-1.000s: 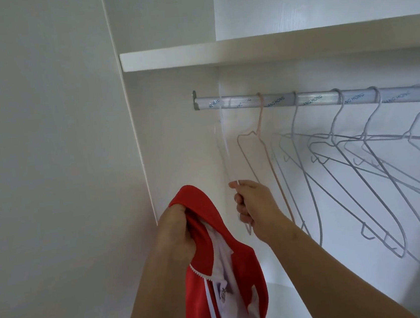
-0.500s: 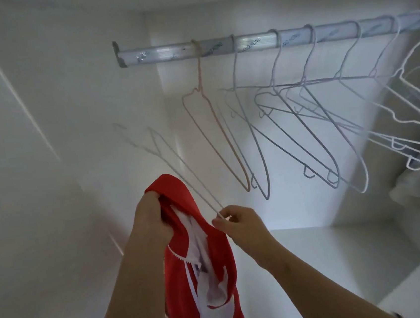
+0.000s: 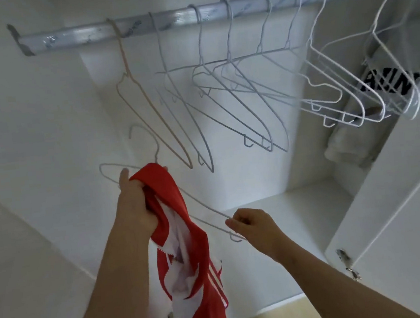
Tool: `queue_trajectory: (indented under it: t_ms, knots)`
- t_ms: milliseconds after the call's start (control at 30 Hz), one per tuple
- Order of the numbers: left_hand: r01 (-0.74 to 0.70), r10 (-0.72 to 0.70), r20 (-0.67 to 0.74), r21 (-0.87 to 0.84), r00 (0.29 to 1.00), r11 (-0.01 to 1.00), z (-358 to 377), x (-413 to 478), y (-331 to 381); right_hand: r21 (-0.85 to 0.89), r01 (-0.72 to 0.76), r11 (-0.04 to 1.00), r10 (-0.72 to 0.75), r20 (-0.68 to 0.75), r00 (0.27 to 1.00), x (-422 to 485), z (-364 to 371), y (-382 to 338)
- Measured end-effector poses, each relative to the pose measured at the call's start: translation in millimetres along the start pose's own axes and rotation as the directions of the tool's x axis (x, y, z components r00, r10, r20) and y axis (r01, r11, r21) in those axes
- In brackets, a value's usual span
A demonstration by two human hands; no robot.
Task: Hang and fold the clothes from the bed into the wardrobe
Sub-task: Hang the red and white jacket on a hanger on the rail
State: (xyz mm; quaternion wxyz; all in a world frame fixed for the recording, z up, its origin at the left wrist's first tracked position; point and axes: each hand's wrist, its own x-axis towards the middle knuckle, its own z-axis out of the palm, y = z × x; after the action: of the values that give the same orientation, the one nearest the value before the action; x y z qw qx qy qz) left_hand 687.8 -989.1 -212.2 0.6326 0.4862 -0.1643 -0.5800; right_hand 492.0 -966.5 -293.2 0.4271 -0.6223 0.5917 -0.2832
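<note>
both hands work below the wardrobe rail [image 3: 112, 30]: left hand [image 3: 133, 200] grips the bunched red garment [image 3: 174, 196], right hand [image 3: 252, 224] pinches a loose white hanger [image 3: 208, 205] by its end.

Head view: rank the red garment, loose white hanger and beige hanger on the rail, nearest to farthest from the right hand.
1. Loose white hanger: its lower end is pinched in the right hand.
2. Red garment: just left, gripped by the left hand.
3. Beige hanger: up on the rail, leftmost there.
</note>
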Motion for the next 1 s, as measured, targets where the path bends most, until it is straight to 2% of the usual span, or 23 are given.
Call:
queue_trajectory:
  t_ms: [167,233,300,400,500,633,800,867,933,1000]
  knots:
    - [-0.053,0.047,0.034,0.219,0.998,0.974,41,-28,-42,-0.073,-0.069,0.995,0.068,-0.008,0.998,-26,-45,29]
    - [-0.072,0.053,0.069,0.298,0.996,0.952,57,-46,-59,-0.032,-0.065,0.997,0.065,0.021,0.998,-37,-57,35]
    - [-0.111,0.057,0.140,0.415,0.988,0.903,70,-64,-73,0.060,-0.027,0.998,0.024,0.036,0.999,-45,-62,32]
    - [-0.194,0.079,0.217,0.580,0.973,0.791,85,-92,-89,0.069,0.097,0.993,-0.096,-0.019,0.995,-55,-74,30]
    - [-0.195,0.121,0.157,0.654,0.980,0.731,89,-104,-92,0.060,0.132,0.990,-0.130,-0.025,0.991,-67,-87,31]
    - [-0.188,0.213,0.060,0.735,0.975,0.651,86,-110,-99,0.150,0.121,0.981,-0.108,-0.088,0.990,-85,-99,49]
    - [-0.228,0.228,0.154,0.910,0.961,0.345,86,-109,-106,0.284,-0.013,0.959,0.024,-0.034,0.999,-89,-118,60]
    - [-0.199,0.211,0.144,0.942,0.967,0.269,88,-108,-108,0.244,-0.008,0.970,0.037,-0.112,0.993,-89,-122,64]
    - [-0.158,0.204,0.108,0.956,0.973,0.246,91,-105,-109,0.186,-0.005,0.983,0.043,-0.202,0.978,-93,-127,69]
    - [-0.108,0.188,0.054,0.952,0.981,0.287,93,-100,-109,0.221,-0.009,0.975,0.056,-0.208,0.977,-94,-131,74]
